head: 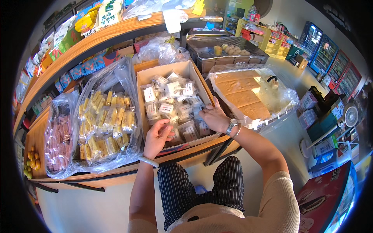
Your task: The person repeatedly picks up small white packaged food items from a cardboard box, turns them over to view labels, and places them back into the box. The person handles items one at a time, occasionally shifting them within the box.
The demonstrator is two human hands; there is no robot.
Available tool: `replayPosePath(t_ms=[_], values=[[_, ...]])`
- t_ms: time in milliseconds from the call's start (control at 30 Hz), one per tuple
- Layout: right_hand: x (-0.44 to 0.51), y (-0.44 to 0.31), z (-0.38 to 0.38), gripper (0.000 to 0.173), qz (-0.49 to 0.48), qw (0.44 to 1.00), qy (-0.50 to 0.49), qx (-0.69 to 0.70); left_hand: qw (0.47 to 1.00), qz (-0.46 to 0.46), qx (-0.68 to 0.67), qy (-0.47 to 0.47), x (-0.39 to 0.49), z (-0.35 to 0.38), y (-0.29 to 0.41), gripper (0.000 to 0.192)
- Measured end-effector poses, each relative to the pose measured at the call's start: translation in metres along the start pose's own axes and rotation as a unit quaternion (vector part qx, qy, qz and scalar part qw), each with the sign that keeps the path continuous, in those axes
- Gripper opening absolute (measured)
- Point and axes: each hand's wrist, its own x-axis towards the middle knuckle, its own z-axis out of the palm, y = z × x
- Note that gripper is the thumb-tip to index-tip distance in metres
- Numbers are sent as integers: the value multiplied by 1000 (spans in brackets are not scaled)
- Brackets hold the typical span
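Note:
Small wrapped packets [166, 108] with white printed labels fill an open cardboard box [164, 66] on the wooden shelf before me. My left hand [158, 135], with a pale bangle at its wrist, hovers over the box's near left part, fingers apart and curled, holding nothing that I can see. At the box's right side is my right hand [214, 116], wearing a metal watch and a bangle. Its fingers reach over packets near the right wall, thumb by the box's edge; the fingertips are partly hidden, so a grip cannot be told.
Left of the box stand a plastic-lined tray of yellow wrapped pastries [107, 116], a bag of purplish wrapped pieces [61, 139] and some fruit [34, 160]. To the right lies a film-covered tray of sheet cake [239, 93]; behind it, a dark crate [230, 60]. An upper wooden shelf [87, 39] overhangs the back.

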Motion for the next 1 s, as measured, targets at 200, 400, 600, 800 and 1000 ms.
replayPosePath(t_ms=[200, 400, 600, 800, 1000], values=[[14, -2, 6, 24, -16, 987, 148, -56, 1000, -15, 8, -16, 0, -2, -1, 31], [50, 2, 8, 58, 72, 997, 27, -31, 999, -27, 10, -17, 0, -3, -1, 31], [72, 10, 10, 86, 65, 994, -50, -77, 1000, -19, 5, -23, 0, -2, 0, 31], [73, 11, 2, 76, 72, 995, -69, -16, 1000, -11, -7, -7, 1, -2, -2, 29], [69, 12, -5, 61, 72, 993, -75, 54, 1000, -23, -10, -8, 0, -2, 0, 30]])
